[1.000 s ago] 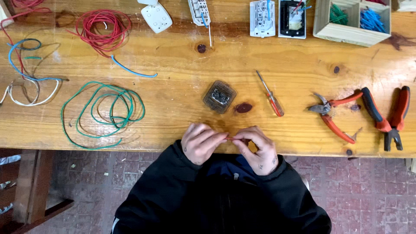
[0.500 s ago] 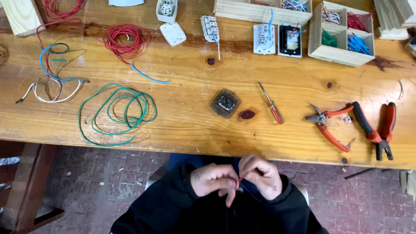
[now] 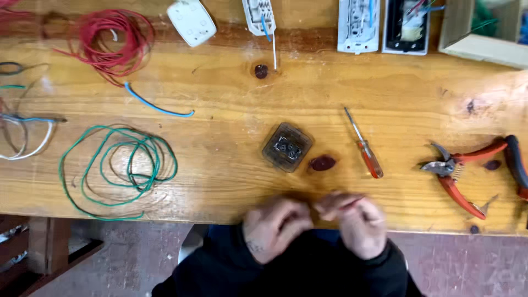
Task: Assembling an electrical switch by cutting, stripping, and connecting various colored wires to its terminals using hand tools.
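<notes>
Lower centre: left hand (image 3: 275,226) and right hand (image 3: 356,223), blurred, fingertips pressed together at the wooden table (image 3: 231,165) edge; anything pinched cannot be told. Small smoky square plastic socket module (image 3: 287,147) lies just above.

one wooden counter (image 3: 231,165) carries one coil of red wire (image 3: 113,41) at ten o'clock, one coil of green wire (image 3: 118,165) at eight o'clock, one loose blue wire piece (image 3: 157,107), one smoky clear plastic square socket (image 3: 287,147) at centre, one red-handled screwdriver (image 3: 366,151), one red-handled pair of cutters (image 3: 456,170) at three o'clock, and two blurred hands at six o'clock: left hand (image 3: 275,228), right hand (image 3: 357,223).
</notes>
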